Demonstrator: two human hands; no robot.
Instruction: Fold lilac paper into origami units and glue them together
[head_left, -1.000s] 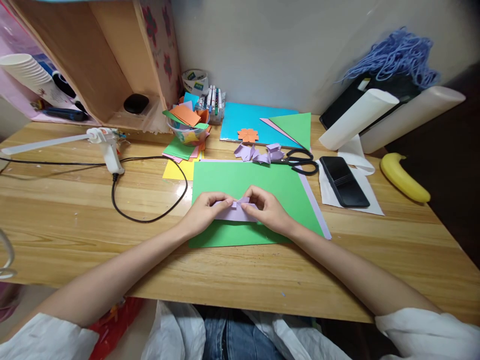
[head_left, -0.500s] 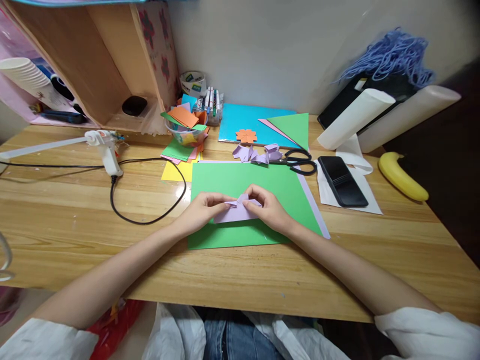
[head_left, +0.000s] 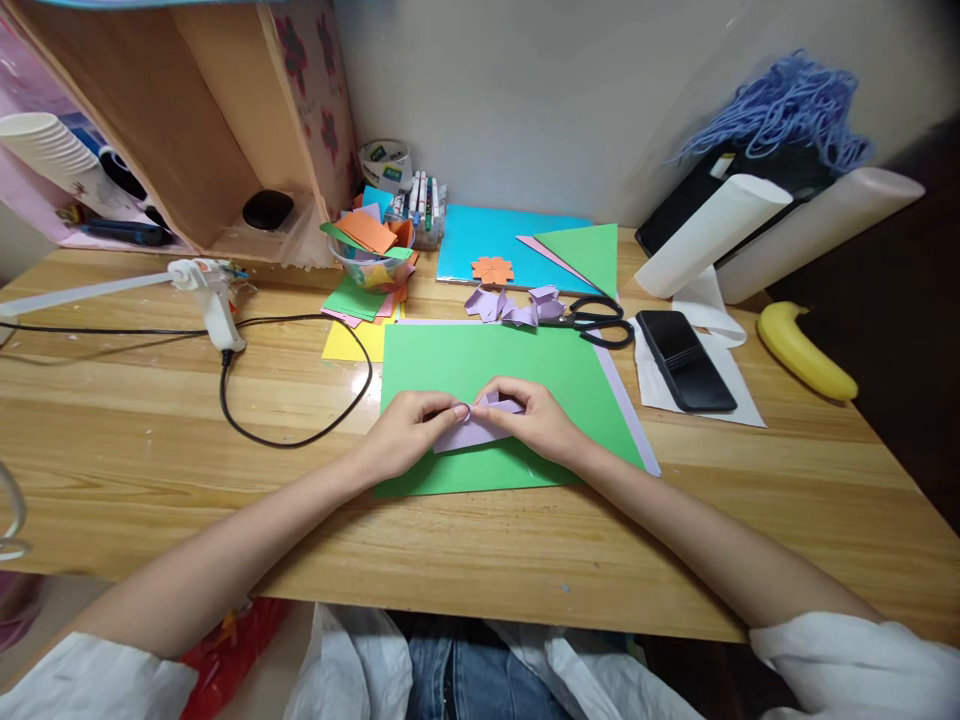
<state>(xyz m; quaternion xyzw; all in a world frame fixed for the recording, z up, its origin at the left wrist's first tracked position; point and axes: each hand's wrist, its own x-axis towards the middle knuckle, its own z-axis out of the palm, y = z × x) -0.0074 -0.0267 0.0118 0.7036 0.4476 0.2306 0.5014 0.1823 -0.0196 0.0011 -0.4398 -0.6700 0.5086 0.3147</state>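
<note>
Between my two hands is a folded piece of purple paper, held just above a large green sheet. My left hand pinches its left part, thumb and fingertips together near a fold. From the other side my right hand grips the right part, the thumb lying along the paper. Fingers cover some of the folds. Beyond the green sheet lie several folded purple paper pieces, touching black-handled scissors. An orange paper flower rests on a blue sheet.
At left a white hot glue gun stands with its black cord looped on the table. A bowl of paper scraps and markers are at the back. To the right are a phone, a banana and paper rolls.
My fingertips have come closer together at the middle of the purple paper. The flap that stood up there is now bent down or covered, and the paper tilts slightly.
</note>
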